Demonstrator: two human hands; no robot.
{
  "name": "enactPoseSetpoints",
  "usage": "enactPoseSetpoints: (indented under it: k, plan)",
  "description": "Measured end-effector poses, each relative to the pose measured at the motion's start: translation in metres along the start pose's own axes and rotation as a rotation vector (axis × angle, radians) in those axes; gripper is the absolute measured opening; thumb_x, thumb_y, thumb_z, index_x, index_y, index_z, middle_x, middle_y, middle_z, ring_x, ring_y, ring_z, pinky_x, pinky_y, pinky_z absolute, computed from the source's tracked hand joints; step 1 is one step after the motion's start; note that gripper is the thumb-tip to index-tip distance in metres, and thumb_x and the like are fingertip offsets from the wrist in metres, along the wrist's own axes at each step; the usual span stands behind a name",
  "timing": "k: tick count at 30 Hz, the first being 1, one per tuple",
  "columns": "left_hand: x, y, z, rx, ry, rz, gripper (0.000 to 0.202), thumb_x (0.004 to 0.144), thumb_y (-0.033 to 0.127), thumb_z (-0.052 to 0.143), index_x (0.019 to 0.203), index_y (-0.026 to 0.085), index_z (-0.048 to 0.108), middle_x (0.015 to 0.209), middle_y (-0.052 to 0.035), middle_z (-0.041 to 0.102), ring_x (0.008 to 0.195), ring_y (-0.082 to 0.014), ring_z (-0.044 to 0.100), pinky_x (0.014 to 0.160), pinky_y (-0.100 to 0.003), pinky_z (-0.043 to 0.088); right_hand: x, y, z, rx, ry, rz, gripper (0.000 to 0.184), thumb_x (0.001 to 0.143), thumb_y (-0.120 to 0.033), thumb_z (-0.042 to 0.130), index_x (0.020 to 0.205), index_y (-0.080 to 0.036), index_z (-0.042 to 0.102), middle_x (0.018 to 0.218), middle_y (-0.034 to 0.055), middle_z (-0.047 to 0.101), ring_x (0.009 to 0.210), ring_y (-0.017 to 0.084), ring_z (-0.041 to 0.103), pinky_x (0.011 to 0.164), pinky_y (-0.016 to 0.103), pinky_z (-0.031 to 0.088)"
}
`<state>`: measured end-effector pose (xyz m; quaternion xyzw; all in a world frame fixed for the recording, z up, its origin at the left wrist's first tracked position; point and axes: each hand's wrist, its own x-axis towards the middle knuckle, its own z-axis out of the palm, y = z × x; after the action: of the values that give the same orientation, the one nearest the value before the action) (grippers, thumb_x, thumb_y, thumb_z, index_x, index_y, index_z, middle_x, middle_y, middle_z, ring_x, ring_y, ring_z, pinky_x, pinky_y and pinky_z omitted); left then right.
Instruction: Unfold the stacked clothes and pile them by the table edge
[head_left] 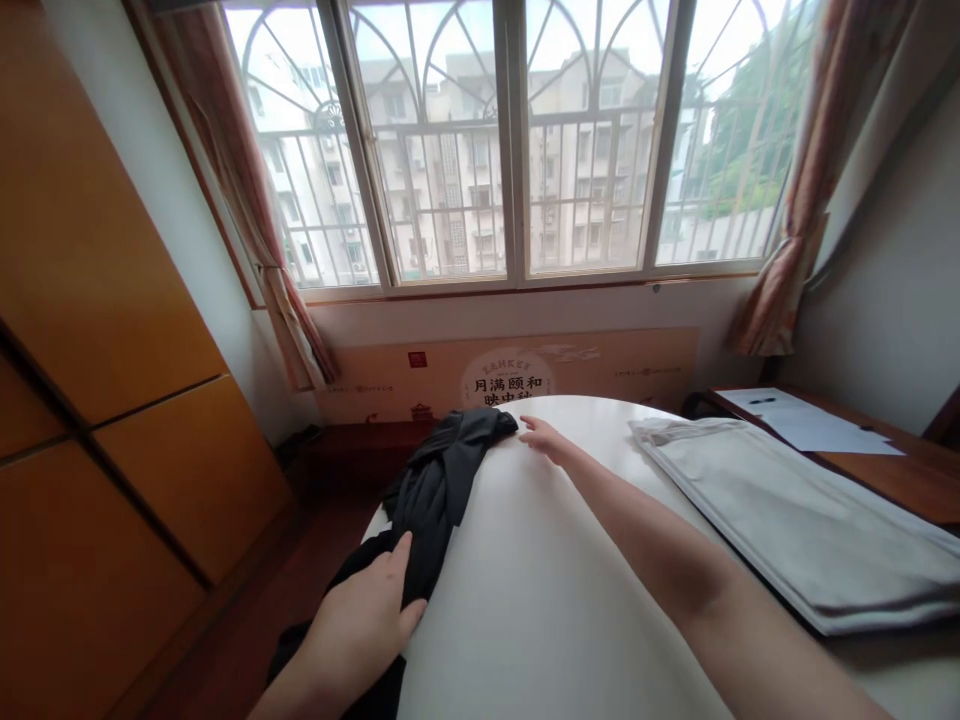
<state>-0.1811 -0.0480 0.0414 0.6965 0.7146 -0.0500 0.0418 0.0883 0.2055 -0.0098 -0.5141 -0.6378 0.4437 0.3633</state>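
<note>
A black garment (439, 480) lies bunched along the left edge of the white table (540, 580), partly hanging over the side. My left hand (367, 605) rests on its near part, thumb and index finger apart; the other fingers are hidden from view. Farther off, my right hand (544, 440) reaches over the tabletop with its fingers stretched toward the garment's far end. A small gap shows between those fingertips and the black cloth. What kind of garment it is cannot be made out.
Folded whitish cloth (795, 510) lies on the table at the right. Beyond it, a brown wooden desk (915, 470) carries papers (810, 420) and a dark pen-like item. A printed box panel (375, 375) stands under the barred window. Wooden cabinets (172, 470) line the left.
</note>
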Motion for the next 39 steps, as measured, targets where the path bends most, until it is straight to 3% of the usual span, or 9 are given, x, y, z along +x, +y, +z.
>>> enactPoseSetpoints:
  k: [2,6,10,14,18,22,29,35,39]
  plan:
    - [-0.003,0.003,-0.016,0.071,-0.001,-0.001,0.07,0.091,0.033,0.057,0.156,0.015,0.039,0.145,-0.0176,0.058,0.124,-0.0335,0.062,0.101,-0.043,0.051,-0.02,0.007,-0.012,-0.063,-0.045,0.006,0.074,0.076,-0.017,0.064,0.148,-0.017,0.048,0.152,0.0167,0.048,0.139,0.03,0.047,0.109,0.039,0.044]
    - [0.001,0.015,-0.043,0.16,0.012,0.015,0.07,0.091,0.037,0.058,0.157,0.019,0.039,0.153,-0.0167,0.048,0.137,-0.0353,0.049,0.104,-0.045,0.048,-0.078,0.007,-0.043,-0.257,-0.201,-0.001,0.061,0.076,-0.019,0.066,0.137,-0.018,0.063,0.132,0.0144,0.066,0.122,0.03,0.061,0.105,0.04,0.047]
    - [0.016,0.033,-0.039,0.206,-0.013,0.04,0.076,0.089,0.038,0.063,0.157,0.018,0.038,0.147,-0.0208,0.051,0.133,-0.0383,0.05,0.1,-0.049,0.049,-0.165,0.006,-0.08,-0.618,-0.37,-0.04,0.053,0.08,-0.029,0.067,0.133,-0.022,0.068,0.125,0.0118,0.069,0.111,0.03,0.066,0.1,0.042,0.05]
    - [0.03,0.036,-0.025,0.216,-0.024,0.04,0.061,0.09,0.011,0.048,0.151,0.015,0.046,0.133,-0.0219,0.061,0.117,-0.0352,0.063,0.093,-0.046,0.051,-0.252,0.008,-0.115,-0.57,-0.3,-0.159,0.038,0.088,-0.031,0.06,0.124,-0.025,0.073,0.116,0.0087,0.073,0.105,0.024,0.069,0.095,0.036,0.052]
    - [0.038,0.023,-0.046,0.182,-0.006,0.054,0.061,0.085,-0.001,0.036,0.138,0.019,0.06,0.124,-0.0185,0.066,0.108,-0.0324,0.068,0.087,-0.041,0.051,-0.304,0.002,-0.138,-0.48,-0.129,-0.225,0.031,0.095,-0.034,0.055,0.117,-0.024,0.075,0.105,0.0071,0.075,0.097,0.02,0.07,0.089,0.032,0.054]
    - [0.039,0.012,-0.081,0.192,0.025,0.031,0.055,0.078,0.006,0.052,0.127,0.023,0.07,0.123,-0.0154,0.069,0.106,-0.0327,0.069,0.087,-0.04,0.052,-0.32,-0.004,-0.131,-0.385,-0.027,-0.317,0.027,0.095,-0.028,0.056,0.113,-0.023,0.075,0.104,0.007,0.075,0.096,0.019,0.07,0.088,0.03,0.054]
    - [0.058,0.017,-0.104,0.233,-0.058,0.083,0.026,0.071,0.034,0.066,0.089,0.022,0.081,0.1,-0.0139,0.078,0.096,-0.0383,0.071,0.081,-0.043,0.053,-0.323,0.018,-0.082,-0.426,-0.045,-0.563,0.032,0.094,-0.015,0.051,0.114,-0.025,0.074,0.097,0.0055,0.074,0.085,0.015,0.068,0.08,0.025,0.05]
    - [0.161,0.065,-0.141,0.2,0.216,0.103,0.035,0.083,0.04,0.056,0.098,0.018,0.079,0.11,-0.016,0.075,0.105,-0.0347,0.069,0.089,-0.041,0.053,-0.315,0.043,-0.068,-0.418,-0.037,-0.629,0.039,0.088,-0.008,0.049,0.113,-0.025,0.073,0.092,0.0047,0.072,0.076,0.013,0.065,0.072,0.022,0.047]
    - [0.232,0.099,-0.107,0.128,0.162,0.154,0.029,0.075,0.035,0.065,0.095,0.021,0.08,0.109,-0.0132,0.077,0.104,-0.0316,0.069,0.093,-0.038,0.052,-0.306,0.061,-0.063,-0.377,-0.015,-0.648,0.043,0.079,-0.003,0.05,0.106,-0.025,0.076,0.087,0.0034,0.073,0.071,0.012,0.065,0.067,0.02,0.045]
